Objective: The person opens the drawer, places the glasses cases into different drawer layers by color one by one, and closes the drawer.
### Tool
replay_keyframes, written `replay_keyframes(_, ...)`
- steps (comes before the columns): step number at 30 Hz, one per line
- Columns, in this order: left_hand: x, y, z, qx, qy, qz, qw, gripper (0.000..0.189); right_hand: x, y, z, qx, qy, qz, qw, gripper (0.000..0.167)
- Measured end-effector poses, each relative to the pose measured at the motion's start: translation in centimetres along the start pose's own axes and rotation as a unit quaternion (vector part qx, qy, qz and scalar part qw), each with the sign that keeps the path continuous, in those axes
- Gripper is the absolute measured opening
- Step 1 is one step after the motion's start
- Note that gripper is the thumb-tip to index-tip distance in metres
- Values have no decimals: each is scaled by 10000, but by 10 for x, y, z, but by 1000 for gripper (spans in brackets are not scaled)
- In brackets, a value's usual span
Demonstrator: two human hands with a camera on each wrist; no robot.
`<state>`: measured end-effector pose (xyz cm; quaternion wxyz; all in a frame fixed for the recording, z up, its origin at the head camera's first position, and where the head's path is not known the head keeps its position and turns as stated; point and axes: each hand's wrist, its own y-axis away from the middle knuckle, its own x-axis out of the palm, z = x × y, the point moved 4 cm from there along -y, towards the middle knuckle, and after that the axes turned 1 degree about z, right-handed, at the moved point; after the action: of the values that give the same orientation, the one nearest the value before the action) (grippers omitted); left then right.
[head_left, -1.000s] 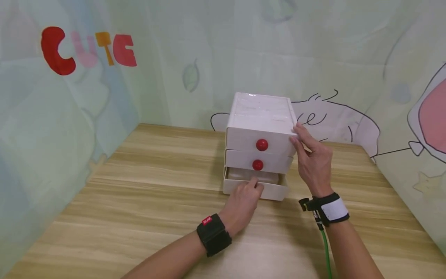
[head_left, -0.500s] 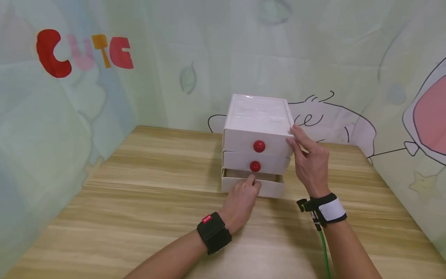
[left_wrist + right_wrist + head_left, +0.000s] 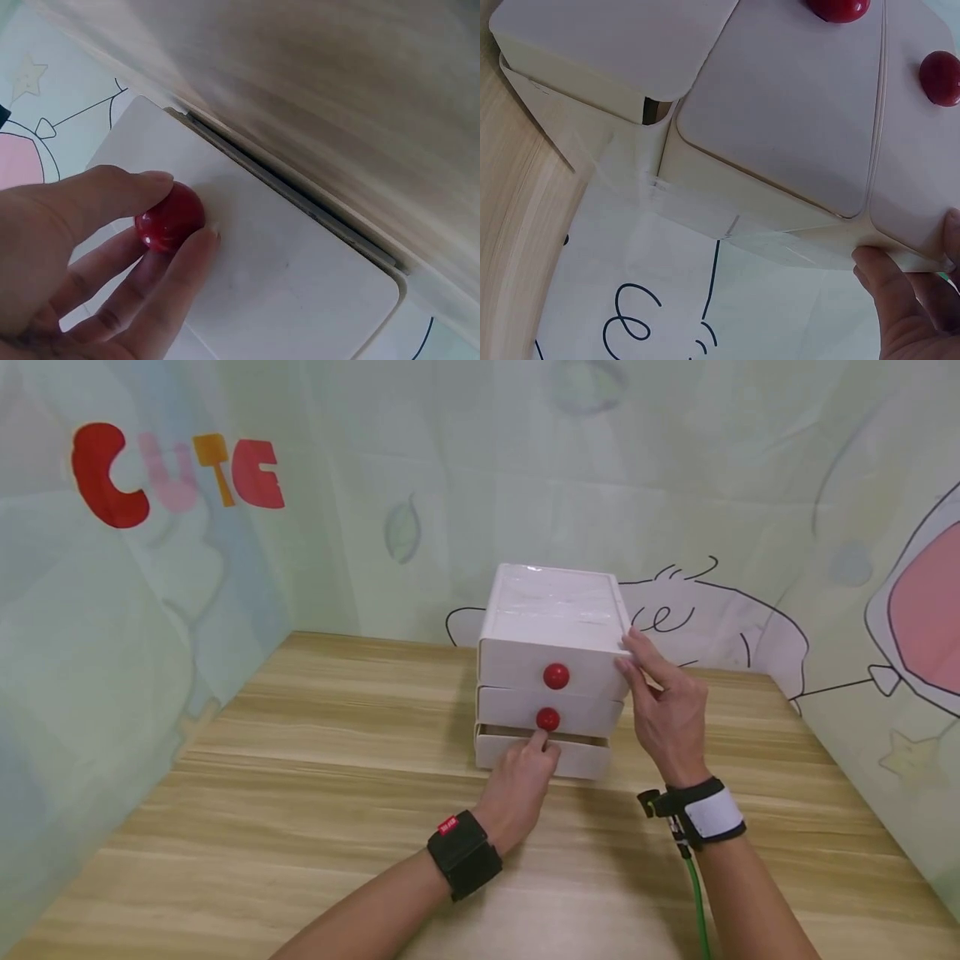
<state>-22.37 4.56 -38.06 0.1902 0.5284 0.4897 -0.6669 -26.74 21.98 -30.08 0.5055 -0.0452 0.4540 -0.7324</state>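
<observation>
A small white drawer cabinet [image 3: 558,606] with three drawers stands on the table. Its bottom drawer [image 3: 581,760] is pulled out a little, leaving a narrow gap on top; the upper two are in. In the left wrist view, my left hand [image 3: 97,255] pinches a round red knob [image 3: 176,216] between thumb and fingers. That knob is on the bottom drawer and is hidden behind the hand in the head view. My right hand [image 3: 671,714] holds the cabinet's upper right front corner, thumb at the front and fingers along the side.
Red knobs mark the top drawer [image 3: 517,664] and the middle drawer [image 3: 498,708]. Wood-grain table [image 3: 322,760] surrounds the cabinet. Printed cloth walls [image 3: 337,485] rise at the back and sides. From the right wristband [image 3: 708,810] a green cable [image 3: 697,893] runs down.
The bottom drawer has slid inward with my left hand on it, and its opening has narrowed from wide to a thin gap. My right hand keeps its hold on the corner.
</observation>
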Motion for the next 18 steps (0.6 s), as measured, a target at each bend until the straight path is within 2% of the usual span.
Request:
replay_keyframes(10,1,-1,0,-33,-76,-18,10000,29,1,0,0,-15,51,18,10000,40)
replay_keyframes(18,3,-4,-2,-117,-314,-98,9994,24,0,0,0,-9,66,4,10000,39)
